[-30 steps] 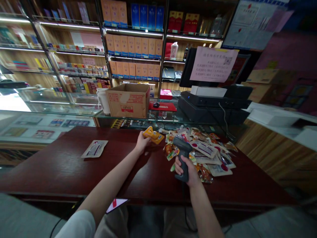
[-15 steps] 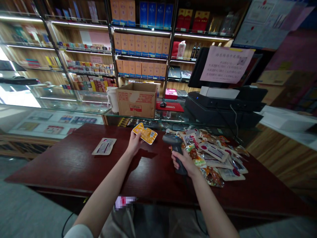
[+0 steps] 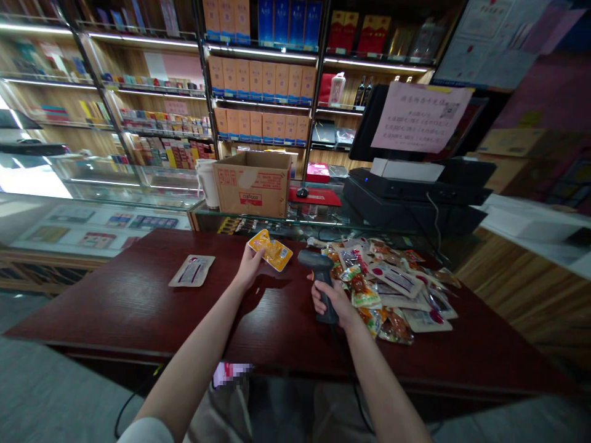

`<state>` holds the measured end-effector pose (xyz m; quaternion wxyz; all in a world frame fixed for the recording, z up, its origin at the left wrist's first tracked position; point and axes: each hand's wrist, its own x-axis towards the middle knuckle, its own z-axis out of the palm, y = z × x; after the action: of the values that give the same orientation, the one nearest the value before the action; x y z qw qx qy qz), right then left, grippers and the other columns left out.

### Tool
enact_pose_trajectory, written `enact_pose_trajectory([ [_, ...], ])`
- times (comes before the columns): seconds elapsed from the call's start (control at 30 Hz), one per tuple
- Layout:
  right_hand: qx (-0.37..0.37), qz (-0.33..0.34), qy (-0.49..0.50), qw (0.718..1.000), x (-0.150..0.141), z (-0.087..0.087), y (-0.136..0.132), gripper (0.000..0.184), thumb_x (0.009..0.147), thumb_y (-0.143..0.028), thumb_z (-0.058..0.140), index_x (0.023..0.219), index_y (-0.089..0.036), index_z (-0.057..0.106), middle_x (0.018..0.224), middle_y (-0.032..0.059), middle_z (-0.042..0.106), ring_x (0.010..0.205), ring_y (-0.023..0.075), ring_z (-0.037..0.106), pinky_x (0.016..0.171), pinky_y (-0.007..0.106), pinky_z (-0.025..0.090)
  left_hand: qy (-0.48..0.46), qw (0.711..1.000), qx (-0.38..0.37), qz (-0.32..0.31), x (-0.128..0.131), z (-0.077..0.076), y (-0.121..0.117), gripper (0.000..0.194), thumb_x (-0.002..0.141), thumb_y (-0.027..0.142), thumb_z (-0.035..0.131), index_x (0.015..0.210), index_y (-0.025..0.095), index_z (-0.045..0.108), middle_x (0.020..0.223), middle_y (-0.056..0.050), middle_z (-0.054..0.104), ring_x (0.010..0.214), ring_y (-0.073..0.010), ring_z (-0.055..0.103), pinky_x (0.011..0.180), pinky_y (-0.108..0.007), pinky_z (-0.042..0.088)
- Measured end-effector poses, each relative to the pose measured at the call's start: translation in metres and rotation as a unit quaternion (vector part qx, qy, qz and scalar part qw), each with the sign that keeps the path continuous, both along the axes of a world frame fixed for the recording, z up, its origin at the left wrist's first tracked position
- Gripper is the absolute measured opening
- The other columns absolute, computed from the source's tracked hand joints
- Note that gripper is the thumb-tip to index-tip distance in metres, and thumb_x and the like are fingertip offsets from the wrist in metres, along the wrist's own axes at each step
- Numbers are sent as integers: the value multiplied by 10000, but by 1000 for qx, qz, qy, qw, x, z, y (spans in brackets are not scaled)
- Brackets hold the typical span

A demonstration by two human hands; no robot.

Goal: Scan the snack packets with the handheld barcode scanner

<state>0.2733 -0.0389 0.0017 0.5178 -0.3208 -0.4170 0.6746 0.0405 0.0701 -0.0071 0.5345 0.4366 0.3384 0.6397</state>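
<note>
My left hand [image 3: 250,266] grips a yellow snack packet [image 3: 276,253] by its left end, holding it above the dark red table [image 3: 133,307]. The packet's printed label patch faces up, near its right end. In my right hand [image 3: 333,299] is a black barcode scanner [image 3: 318,264], my fingers wrapped around its handle and its head turned toward the packet. Scanner and packet are a small distance apart. A pale flat packet [image 3: 192,271] lies alone on the table to the left. Beside the scanner, on the right, is a heap of sealed food packets [image 3: 397,277], pale ones and clear ones with brown contents.
Behind the table runs a glass counter bearing an open cardboard box [image 3: 252,187], a white cup [image 3: 209,183] and a mouse [image 3: 301,192]. A monitor [image 3: 369,129] with a pink paper sign stands at the right. Shelves [image 3: 263,104] of boxed goods line the wall.
My right hand has moved the scanner slightly left, closer to the yellow packet. The left hand keeps its hold almost unmoved. The whole view has shifted a little.
</note>
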Motion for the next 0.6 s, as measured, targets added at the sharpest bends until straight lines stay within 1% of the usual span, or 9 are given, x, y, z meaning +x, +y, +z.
enact_pose_trajectory([
  [0.07,1,-1,1,1000,0,0,-1,386,763,-403,734,1026,-180,561,544,-103,477,330,36,335,333,175,271,3,1000,-1,-3,0,-2,1,502,749,411,701,1140,212,457,1173,-84,649,998,-215,673,866,-395,563],
  [0.23,3,9,-11,1000,1,-1,-2,327,791,-383,717,992,-191,544,555,-103,479,335,35,342,340,171,286,33,999,6,27,0,-4,4,486,766,443,678,1133,214,457,1199,-100,642,1089,-230,652,914,-406,546],
  [0.3,1,13,-15,1000,0,-1,-2,326,789,-387,721,980,-194,540,554,-102,484,335,34,342,343,171,290,28,999,10,20,0,-3,3,506,755,454,691,1133,213,456,1189,-101,647,1071,-231,657,903,-401,549],
  [0.43,-11,8,-6,1000,0,1,-3,359,775,-401,733,1001,-188,553,547,-101,486,332,33,334,339,168,282,26,1000,3,10,1,1,-1,517,748,456,696,1137,211,460,1099,-73,671,958,-215,682,860,-393,558],
  [0.5,-12,7,4,1000,1,4,-5,384,773,-394,735,1044,-188,558,549,-97,492,332,35,336,339,169,282,65,997,-9,33,-2,3,0,454,788,462,642,1122,208,467,1042,-63,682,921,-215,688,835,-390,560],
  [0.53,-10,7,9,1000,2,5,-5,390,774,-388,734,1060,-189,559,551,-95,495,333,37,339,339,169,285,106,993,-18,55,-6,5,1,408,817,454,605,1115,207,476,1020,-65,687,912,-221,692,826,-388,558],
  [0.57,-7,5,14,1000,3,7,-6,388,778,-382,731,1070,-190,561,554,-93,498,336,39,344,342,169,291,164,983,-28,82,-10,7,2,362,847,436,569,1116,208,490,1007,-70,693,914,-232,695,825,-388,552],
  [0.6,-5,2,19,1000,4,9,-6,380,781,-376,728,1070,-190,565,555,-91,499,338,40,350,344,170,298,237,964,-40,112,-16,9,3,324,873,410,535,1127,211,506,1005,-82,698,930,-249,696,837,-394,542],
])
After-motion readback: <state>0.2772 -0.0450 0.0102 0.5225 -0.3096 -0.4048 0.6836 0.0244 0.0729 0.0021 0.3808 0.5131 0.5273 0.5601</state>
